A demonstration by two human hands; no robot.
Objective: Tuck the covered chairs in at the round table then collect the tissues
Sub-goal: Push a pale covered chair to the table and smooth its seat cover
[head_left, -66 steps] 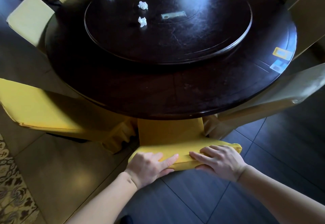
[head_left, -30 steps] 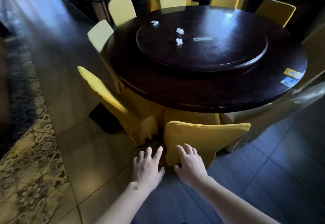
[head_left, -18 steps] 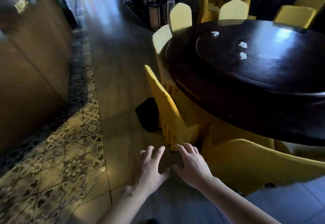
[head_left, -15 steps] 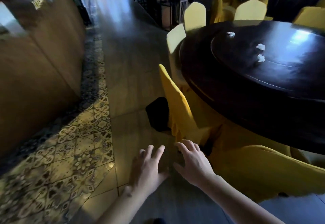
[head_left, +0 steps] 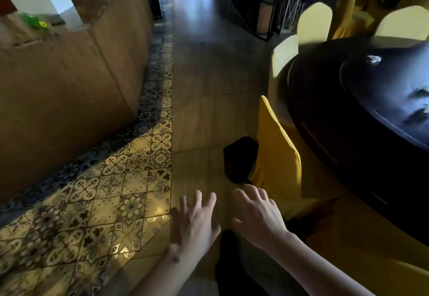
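The dark round table (head_left: pixel 329 119) fills the right side, with its raised turntable (head_left: pixel 380 100) carrying crumpled white tissues (head_left: pixel 373 59), blurred. A yellow covered chair (head_left: pixel 277 156) stands angled out from the table's left edge, back towards me. Two paler covered chairs (head_left: pixel 284 55) sit further round. My left hand (head_left: pixel 196 219) and my right hand (head_left: pixel 257 214) hover low in front of me, fingers spread, holding nothing. The right hand is just short of the angled chair's lower back corner. Another yellow chair (head_left: pixel 371 258) lies at bottom right.
A wooden counter wall (head_left: pixel 69 100) runs along the left, bordered by patterned floor tiles (head_left: pixel 104 191). A dark object (head_left: pixel 240 158) sits on the floor behind the angled chair. A black metal rack (head_left: pixel 262 3) stands at the back. Plain floor stretches ahead.
Both hands have let go of the near chair's back and hang free. The view has swung left, so the table has slid to the right and the angled chair is now ahead.
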